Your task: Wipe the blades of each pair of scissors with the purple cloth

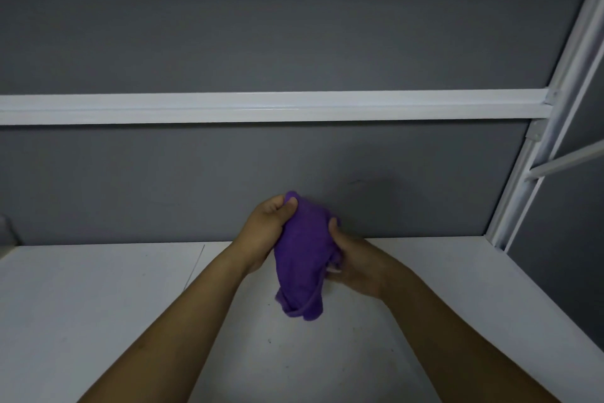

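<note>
A bunched purple cloth [302, 255] hangs between both hands above the white table [98, 304]. My left hand [264, 229] grips the cloth's top left part, thumb and fingers curled round it. My right hand [354, 267] holds the cloth from the right, thumb pressed into the fabric. A small pale piece [333, 269] shows at the right hand's fingers under the cloth; I cannot tell what it is. No scissors are plainly visible; the cloth may hide them.
A grey partition wall [261, 26] with a white horizontal rail [261, 106] stands behind the table. A white metal frame post [555, 115] rises at the right corner. A small grey object [6, 232] sits at the far left edge.
</note>
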